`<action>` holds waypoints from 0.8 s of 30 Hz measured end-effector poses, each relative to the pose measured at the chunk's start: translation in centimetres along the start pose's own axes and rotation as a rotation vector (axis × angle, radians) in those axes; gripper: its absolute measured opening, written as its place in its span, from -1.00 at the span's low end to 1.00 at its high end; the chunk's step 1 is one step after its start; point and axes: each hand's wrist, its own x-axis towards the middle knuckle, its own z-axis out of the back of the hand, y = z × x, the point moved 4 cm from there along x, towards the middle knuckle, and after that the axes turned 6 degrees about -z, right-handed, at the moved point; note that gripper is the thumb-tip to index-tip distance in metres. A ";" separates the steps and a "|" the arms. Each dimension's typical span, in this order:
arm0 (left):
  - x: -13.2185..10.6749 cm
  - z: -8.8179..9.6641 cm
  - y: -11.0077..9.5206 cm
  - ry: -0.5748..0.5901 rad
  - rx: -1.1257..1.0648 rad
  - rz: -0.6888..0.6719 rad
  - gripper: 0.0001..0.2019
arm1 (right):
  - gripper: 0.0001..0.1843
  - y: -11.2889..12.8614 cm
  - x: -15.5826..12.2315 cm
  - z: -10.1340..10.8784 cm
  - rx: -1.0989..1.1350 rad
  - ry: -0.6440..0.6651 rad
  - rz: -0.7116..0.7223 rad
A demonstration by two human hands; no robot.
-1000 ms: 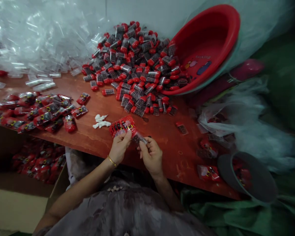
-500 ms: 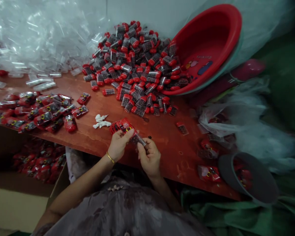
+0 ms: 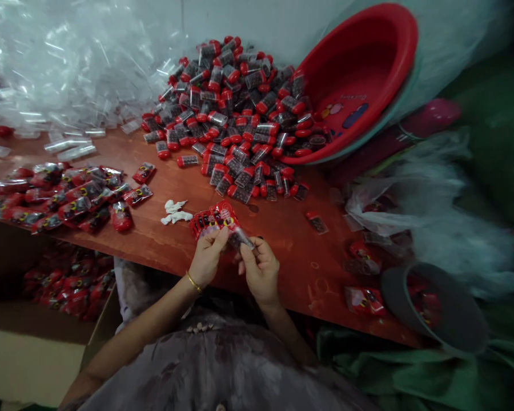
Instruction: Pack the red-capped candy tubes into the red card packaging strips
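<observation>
Fingers of left hand [image 3: 208, 257] and right hand [image 3: 260, 268] both pinched tight on red packet [image 3: 216, 218] above table [image 3: 163, 240].

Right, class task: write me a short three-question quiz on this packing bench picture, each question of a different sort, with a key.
1. True or false: the left hand pinches a stack of red printed sleeves.
2. Multiple choice: the heap of red-capped tubes spills from A) the tipped red basin B) a cardboard box C) a green bag.
3. Fill in: the right hand grips one small clear ____ beside the sleeves.

Key: 1 true; 2 A; 3 tube.
</observation>
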 end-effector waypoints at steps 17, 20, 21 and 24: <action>-0.1 -0.1 0.4 0.040 0.018 0.095 -0.58 | -0.78 -0.7 0.7 0.1 -0.017 0.173 -0.075; -0.2 0.0 0.5 0.076 0.032 0.104 -0.56 | -0.75 -1.1 1.1 0.1 -0.022 0.156 -0.085; -0.3 0.2 0.5 0.072 0.036 0.104 -0.56 | -0.73 -1.2 1.2 -0.1 -0.014 0.153 -0.094; -0.3 1.0 0.2 0.042 0.040 0.112 -0.54 | -0.66 -1.5 1.6 -1.6 0.018 0.167 -0.151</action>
